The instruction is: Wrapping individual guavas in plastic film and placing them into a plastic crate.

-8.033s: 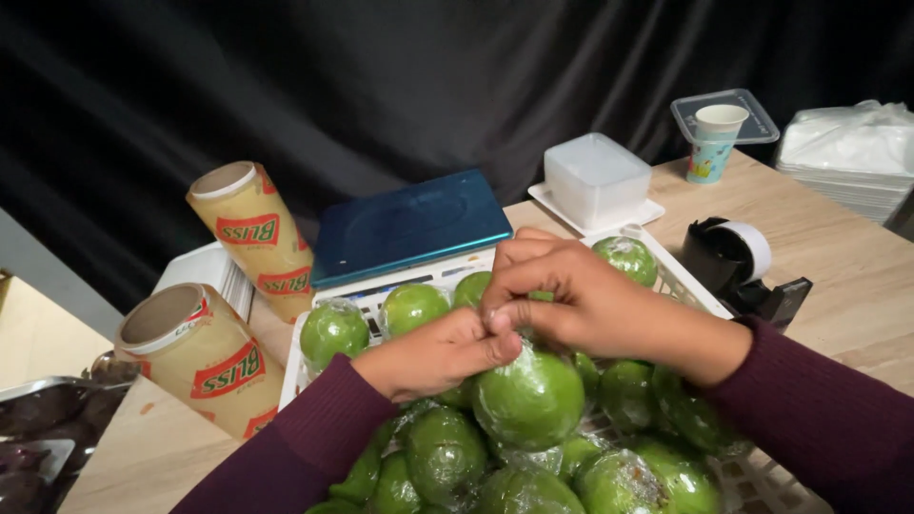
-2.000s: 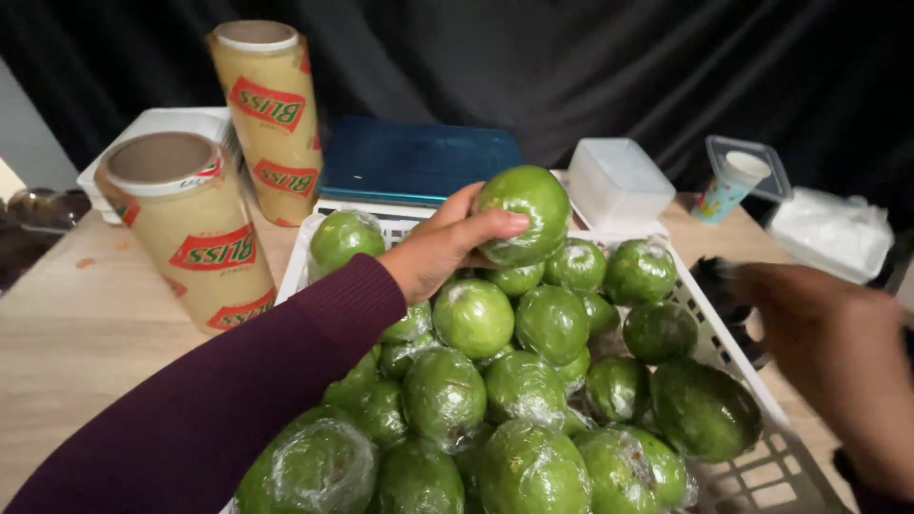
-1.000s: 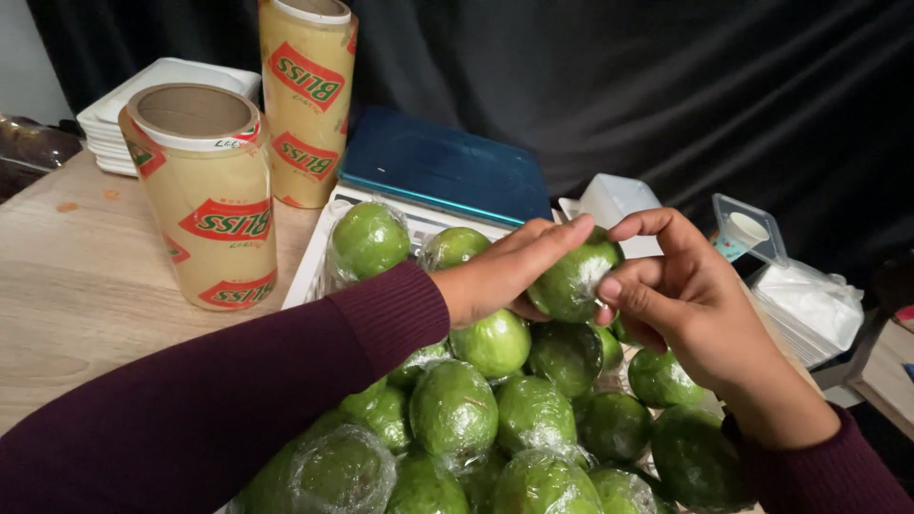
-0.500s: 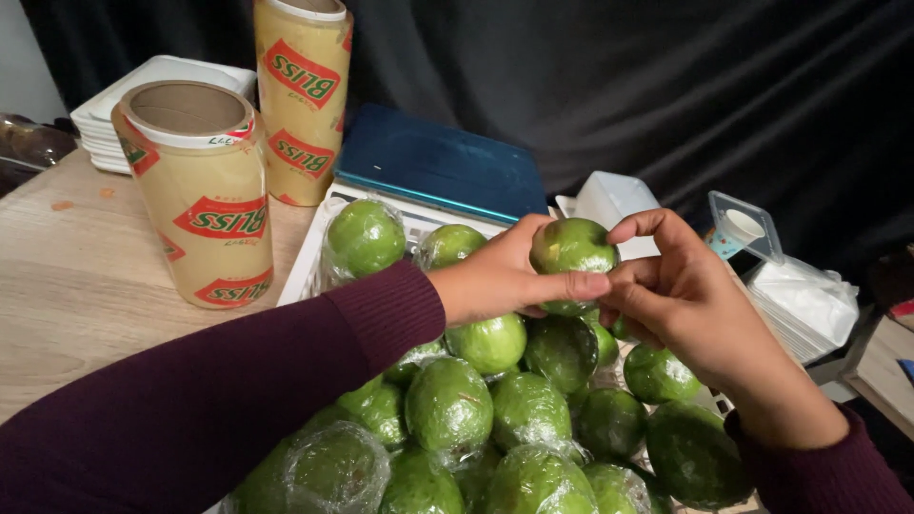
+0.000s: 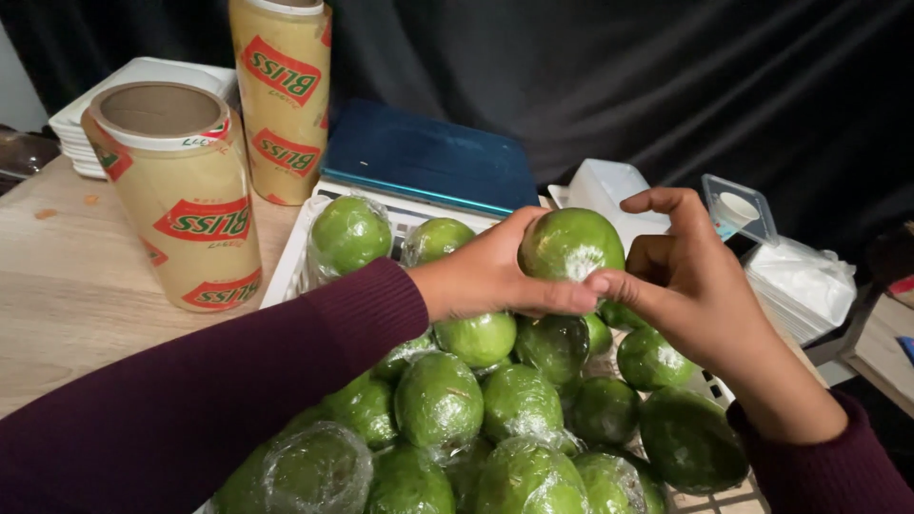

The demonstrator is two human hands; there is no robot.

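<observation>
My left hand point(image 5: 495, 276) grips a green round fruit point(image 5: 569, 245) wrapped in clear film, held above a white basket point(image 5: 286, 271) piled with several similar wrapped green fruits point(image 5: 438, 400). My right hand point(image 5: 700, 295) is beside the held fruit on its right, thumb and forefinger pinching at the film near the fruit's lower right edge, other fingers curled above it. Both arms wear dark maroon sleeves.
Two upright rolls of cling film point(image 5: 181, 190) with red labels stand at the left on the wooden table point(image 5: 57, 295). A blue-topped scale point(image 5: 428, 157) lies behind the basket. White trays point(image 5: 133, 76), a white tub point(image 5: 609, 186), a small cup point(image 5: 735, 207) and a bag point(image 5: 809, 286) sit around.
The held fruit has stayed above the pile between both hands. My right hand's fingers have shifted from cupping the fruit to pinching the film at its side. The camera has drifted slightly.
</observation>
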